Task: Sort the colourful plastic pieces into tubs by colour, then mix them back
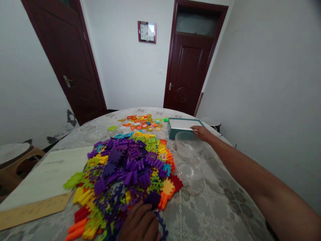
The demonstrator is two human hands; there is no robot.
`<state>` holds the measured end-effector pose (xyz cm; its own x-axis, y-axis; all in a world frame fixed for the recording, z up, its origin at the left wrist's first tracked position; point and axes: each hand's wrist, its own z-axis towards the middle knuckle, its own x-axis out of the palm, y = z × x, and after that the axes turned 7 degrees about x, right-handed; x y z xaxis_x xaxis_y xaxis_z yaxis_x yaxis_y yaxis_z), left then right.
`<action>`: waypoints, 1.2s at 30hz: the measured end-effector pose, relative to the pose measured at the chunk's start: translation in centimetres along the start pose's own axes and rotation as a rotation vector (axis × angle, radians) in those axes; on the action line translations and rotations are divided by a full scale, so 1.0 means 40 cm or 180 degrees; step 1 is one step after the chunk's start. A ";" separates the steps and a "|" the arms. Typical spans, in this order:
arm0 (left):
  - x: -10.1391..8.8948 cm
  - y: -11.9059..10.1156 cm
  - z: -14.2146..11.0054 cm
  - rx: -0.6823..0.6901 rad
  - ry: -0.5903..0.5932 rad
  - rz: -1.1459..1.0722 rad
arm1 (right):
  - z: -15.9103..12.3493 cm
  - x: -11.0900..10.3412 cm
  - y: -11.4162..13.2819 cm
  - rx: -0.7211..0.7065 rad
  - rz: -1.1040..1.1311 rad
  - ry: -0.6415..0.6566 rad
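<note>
My left hand (140, 222) is at the near edge of a large heap of plastic interlocking building pieces (132, 154), mostly purple on top. Its fingers are curled together, with the tips against a dark purple toothed piece (152, 198); the thumb is hidden. Farther off, my right hand (201, 133) grips the near rim of an open green box (184, 135) with a white inside. Directly in front of that box stands a clear plastic tub (188, 145). Green, yellow, orange and red pieces show around the heap's edges.
More clear containers (190, 175) stand right of the heap. A smaller scatter of orange and yellow pieces (140, 123) lies beyond it. On the left is a pale sheet of paper or board (50, 170) with a tan strip (35, 210). A patterned cloth (220, 217) covers the round table.
</note>
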<state>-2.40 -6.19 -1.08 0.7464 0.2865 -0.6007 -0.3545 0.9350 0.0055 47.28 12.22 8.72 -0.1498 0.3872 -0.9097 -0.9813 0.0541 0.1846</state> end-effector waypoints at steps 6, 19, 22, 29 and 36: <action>-0.045 0.007 0.036 0.0173 0.0409 -0.0093 | -0.111 -0.186 -0.005 0.0374 -0.0145 -0.0667; -0.067 -0.007 0.057 0.0100 0.0543 -0.0241 | -0.791 -0.126 0.251 0.0774 0.0451 -0.1454; -0.068 -0.011 0.058 0.0112 0.0589 -0.0170 | -0.808 -0.078 0.292 0.0846 0.0573 -0.1514; -0.061 0.009 0.066 0.0176 0.0836 0.0063 | -0.780 -0.080 0.394 0.0427 0.0924 -0.1472; -0.048 0.024 0.099 0.0312 0.1058 0.0084 | -0.736 -0.076 0.501 -0.0218 0.1257 -0.0724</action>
<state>-1.95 -5.03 3.25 0.5077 0.2422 -0.8268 -0.3034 0.9485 0.0914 24.51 -14.98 4.24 -0.4912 0.5584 -0.6685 -0.8612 -0.1964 0.4688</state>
